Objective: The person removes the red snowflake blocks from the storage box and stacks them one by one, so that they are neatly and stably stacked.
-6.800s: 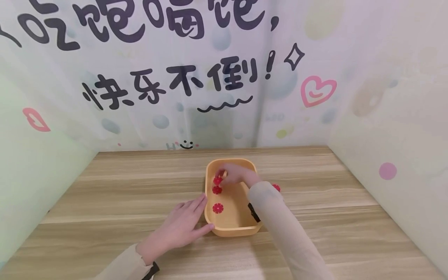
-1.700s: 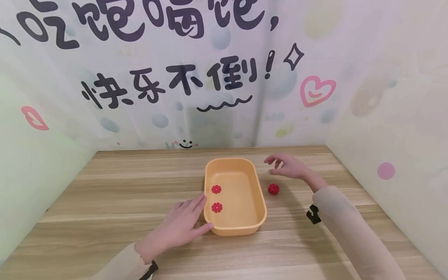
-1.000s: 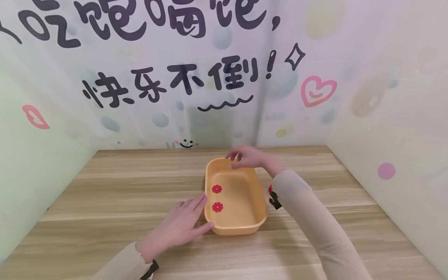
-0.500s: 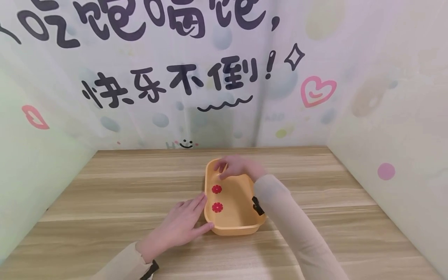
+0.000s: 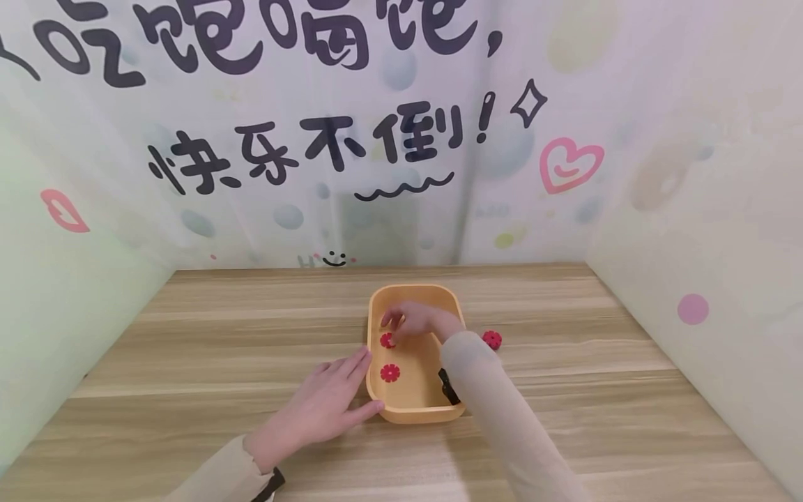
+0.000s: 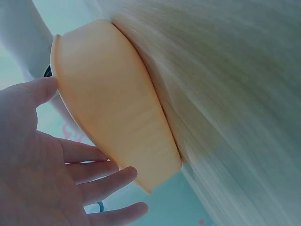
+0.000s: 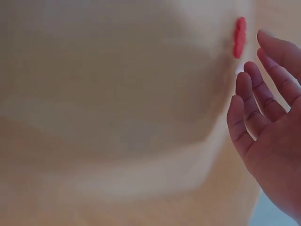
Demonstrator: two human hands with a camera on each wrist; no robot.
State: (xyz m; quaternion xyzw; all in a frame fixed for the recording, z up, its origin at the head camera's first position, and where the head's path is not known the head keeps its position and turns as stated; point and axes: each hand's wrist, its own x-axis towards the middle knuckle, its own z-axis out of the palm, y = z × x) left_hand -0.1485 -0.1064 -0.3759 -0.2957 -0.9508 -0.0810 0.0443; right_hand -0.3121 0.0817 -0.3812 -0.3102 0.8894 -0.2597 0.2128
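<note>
A yellow-orange plastic tray (image 5: pixel 417 417) sits on the table with two red notched snowflake discs lying inside along its left side. My left hand (image 5: pixel 316 411) lies against the tray's left wall; its straight fingers and thumb touch the rim, also in the left wrist view. My right hand (image 5: pixel 414 319) reaches into the tray, its fingertips beside the farther disc (image 5: pixel 387 340) and partly covering it. The nearer disc (image 5: pixel 390 373) lies flat, apart from it. In the right wrist view, a gap shows between the loosely bent fingers and the red disc (image 7: pixel 240 37).
To the right of the tray, a small red cluster of snowflake discs (image 5: pixel 492 339) rests on the wooden table (image 5: pixel 596 411). A printed cloth wall (image 5: pixel 301 209) closes off the back, and pale walls stand left and right.
Earliest, the tray held a disc near the fingers plus two others; now two show. My right hand has since come from beside the red cluster, leftward and down into the tray. The left hand stayed.
</note>
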